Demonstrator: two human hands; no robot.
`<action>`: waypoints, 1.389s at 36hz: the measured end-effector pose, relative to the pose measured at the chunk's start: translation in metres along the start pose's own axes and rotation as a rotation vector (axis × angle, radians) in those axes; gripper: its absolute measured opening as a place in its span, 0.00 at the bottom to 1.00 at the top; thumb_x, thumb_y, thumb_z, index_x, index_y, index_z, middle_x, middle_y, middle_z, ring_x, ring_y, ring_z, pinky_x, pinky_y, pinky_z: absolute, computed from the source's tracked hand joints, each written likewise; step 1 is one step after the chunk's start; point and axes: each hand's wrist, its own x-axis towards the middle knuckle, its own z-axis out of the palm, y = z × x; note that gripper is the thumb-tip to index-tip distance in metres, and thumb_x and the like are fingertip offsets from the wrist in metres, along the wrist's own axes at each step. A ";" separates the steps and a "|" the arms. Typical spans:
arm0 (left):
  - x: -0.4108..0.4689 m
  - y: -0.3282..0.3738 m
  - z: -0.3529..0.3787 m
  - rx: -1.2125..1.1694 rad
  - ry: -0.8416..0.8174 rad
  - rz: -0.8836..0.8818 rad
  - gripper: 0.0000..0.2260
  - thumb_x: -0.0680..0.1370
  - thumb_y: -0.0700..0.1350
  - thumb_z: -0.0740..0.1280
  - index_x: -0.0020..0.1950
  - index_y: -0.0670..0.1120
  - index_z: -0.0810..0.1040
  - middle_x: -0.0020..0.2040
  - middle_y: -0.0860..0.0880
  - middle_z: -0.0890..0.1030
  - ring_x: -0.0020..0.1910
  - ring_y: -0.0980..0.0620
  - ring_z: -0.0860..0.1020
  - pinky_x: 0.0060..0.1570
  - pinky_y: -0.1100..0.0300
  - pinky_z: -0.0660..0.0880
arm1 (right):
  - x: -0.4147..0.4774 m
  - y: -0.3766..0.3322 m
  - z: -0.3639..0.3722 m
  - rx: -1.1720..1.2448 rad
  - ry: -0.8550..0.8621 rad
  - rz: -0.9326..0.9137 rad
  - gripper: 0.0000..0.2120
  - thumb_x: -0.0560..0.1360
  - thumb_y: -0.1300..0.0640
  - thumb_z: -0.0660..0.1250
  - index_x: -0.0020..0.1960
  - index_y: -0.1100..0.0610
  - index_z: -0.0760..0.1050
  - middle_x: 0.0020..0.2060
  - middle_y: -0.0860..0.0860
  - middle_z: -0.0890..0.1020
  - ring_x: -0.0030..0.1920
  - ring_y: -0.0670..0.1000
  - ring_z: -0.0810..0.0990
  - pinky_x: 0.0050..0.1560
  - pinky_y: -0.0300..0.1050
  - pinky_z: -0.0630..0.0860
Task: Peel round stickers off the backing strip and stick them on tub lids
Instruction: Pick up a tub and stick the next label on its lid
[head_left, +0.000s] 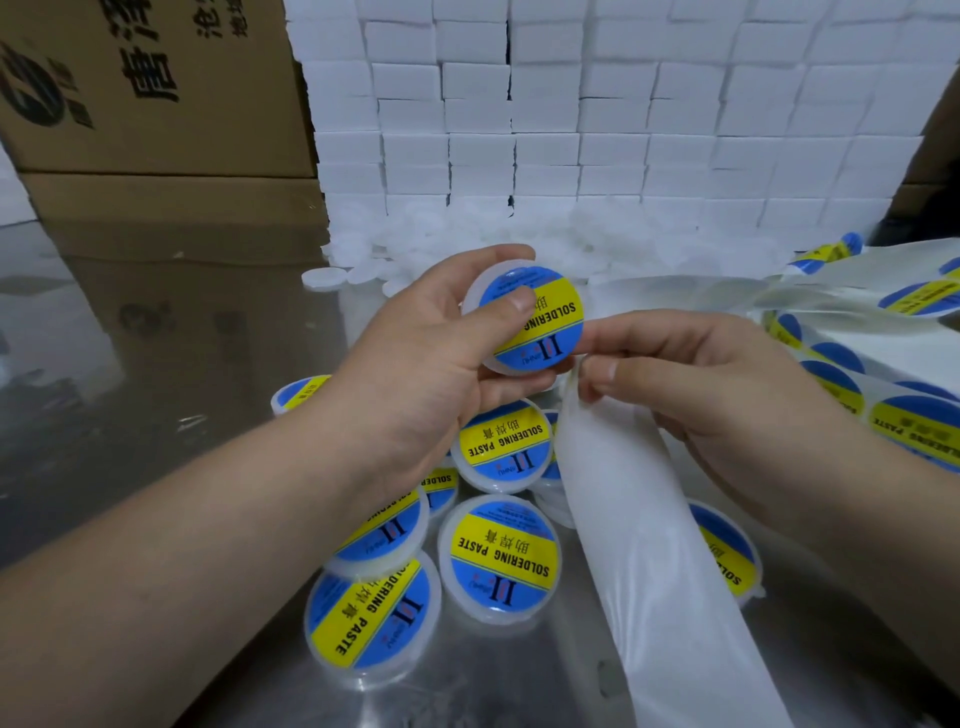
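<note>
My left hand grips a white tub lid that bears a blue and yellow round sticker; its thumb presses on the sticker's upper left. My right hand pinches the white backing strip, which runs down toward the bottom edge. One fingertip of the right hand touches the lid's right rim. Further along the strip on the right lie unpeeled stickers. Below the hands several stickered lids lie in a loose pile.
The work surface is shiny metal. A heap of plain white lids lies behind the hands, before a wall of stacked white boxes. Brown cartons stand at the back left.
</note>
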 end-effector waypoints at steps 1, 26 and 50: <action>0.000 -0.001 0.000 0.008 0.006 0.004 0.10 0.74 0.40 0.64 0.52 0.51 0.77 0.38 0.53 0.83 0.39 0.49 0.83 0.37 0.59 0.79 | 0.000 0.000 0.000 0.001 0.006 0.002 0.17 0.72 0.70 0.62 0.40 0.52 0.84 0.28 0.45 0.82 0.28 0.38 0.78 0.29 0.26 0.70; -0.002 -0.001 0.002 0.018 0.018 0.028 0.08 0.76 0.40 0.63 0.51 0.51 0.77 0.36 0.55 0.82 0.38 0.52 0.83 0.36 0.60 0.79 | 0.000 -0.001 0.001 -0.039 0.015 0.035 0.15 0.72 0.67 0.64 0.42 0.48 0.82 0.31 0.46 0.84 0.33 0.39 0.80 0.34 0.29 0.73; -0.020 0.012 0.014 0.580 0.166 0.590 0.14 0.76 0.40 0.61 0.52 0.61 0.71 0.45 0.67 0.78 0.43 0.60 0.81 0.38 0.70 0.76 | -0.002 0.002 0.003 -0.216 0.196 -0.022 0.11 0.70 0.57 0.66 0.38 0.43 0.83 0.29 0.45 0.82 0.30 0.38 0.77 0.34 0.27 0.71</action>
